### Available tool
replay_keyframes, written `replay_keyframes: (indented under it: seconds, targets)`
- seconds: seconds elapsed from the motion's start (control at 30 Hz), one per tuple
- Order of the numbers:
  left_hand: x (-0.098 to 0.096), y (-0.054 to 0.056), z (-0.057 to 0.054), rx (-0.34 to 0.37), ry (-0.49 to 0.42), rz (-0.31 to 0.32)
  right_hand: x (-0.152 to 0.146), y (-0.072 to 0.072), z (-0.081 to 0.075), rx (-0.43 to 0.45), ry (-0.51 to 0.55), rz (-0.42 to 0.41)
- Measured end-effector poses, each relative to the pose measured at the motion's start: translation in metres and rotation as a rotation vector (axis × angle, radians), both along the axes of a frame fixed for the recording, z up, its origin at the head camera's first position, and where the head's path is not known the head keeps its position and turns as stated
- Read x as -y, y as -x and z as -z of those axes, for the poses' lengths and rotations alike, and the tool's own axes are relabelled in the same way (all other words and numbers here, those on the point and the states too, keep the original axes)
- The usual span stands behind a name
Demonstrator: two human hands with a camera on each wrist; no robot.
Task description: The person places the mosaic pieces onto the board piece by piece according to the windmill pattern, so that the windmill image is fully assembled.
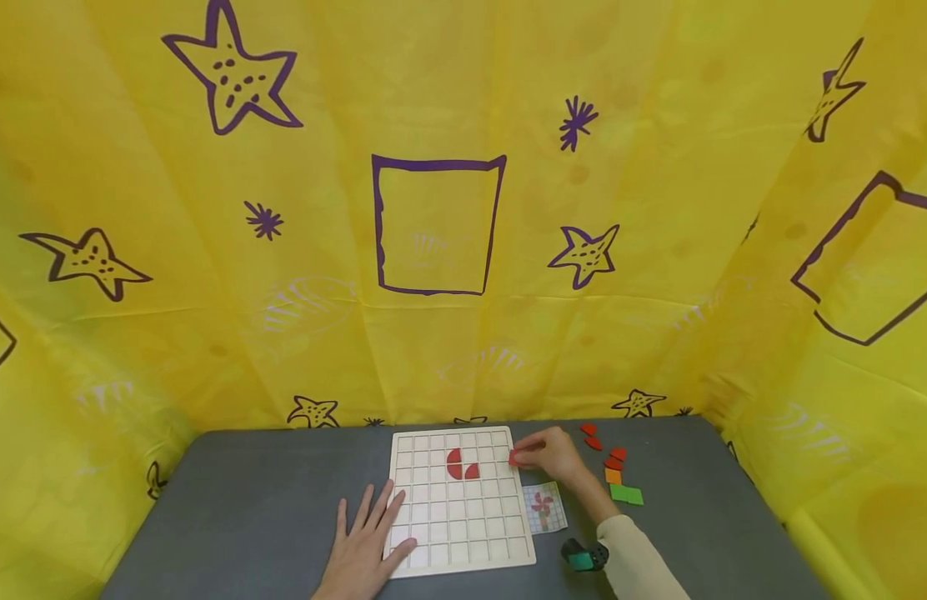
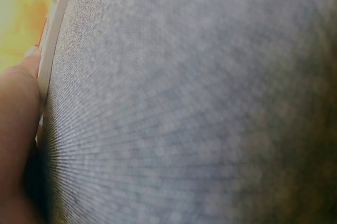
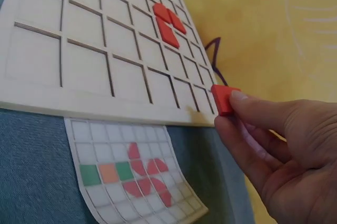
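A white gridded board (image 1: 463,500) lies on the table, three red quarter-round tiles (image 1: 454,471) sitting in its upper cells. At the board's left edge my left hand (image 1: 366,542) rests with straight, spread fingers, the thumb over the lower left cells. My right hand (image 1: 555,457) pinches a red tile (image 3: 223,99) between thumb and fingers, held near the board's right edge. Below that hand, a pattern card (image 3: 124,166) lies beside the board, printed with a flower of red, green and orange shapes on a grid.
Right of my right arm lie several loose red tiles (image 1: 593,443), an orange square (image 1: 613,476) and green tiles (image 1: 626,495). A dark and teal device (image 1: 581,558) shows at the right wrist. Yellow patterned cloth (image 1: 441,350) hangs around the grey table (image 1: 268,508).
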State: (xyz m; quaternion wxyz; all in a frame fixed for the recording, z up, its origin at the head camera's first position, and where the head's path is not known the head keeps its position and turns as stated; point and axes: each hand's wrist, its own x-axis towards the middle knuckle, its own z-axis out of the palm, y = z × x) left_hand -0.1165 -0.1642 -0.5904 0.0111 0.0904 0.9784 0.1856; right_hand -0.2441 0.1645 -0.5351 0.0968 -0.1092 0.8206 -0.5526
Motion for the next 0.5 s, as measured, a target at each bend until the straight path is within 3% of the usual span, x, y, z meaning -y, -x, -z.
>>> replay_keyframes:
  seconds: [0.1,0.5]
  targets:
    - [0.000,0.001,0.000,0.008,0.006,-0.001,0.006,0.000,0.002,0.004,-0.003,-0.013]
    - [-0.001,0.002,0.000,0.026,0.030,-0.003,0.032,0.002,0.008,-0.097,-0.212,-0.040]
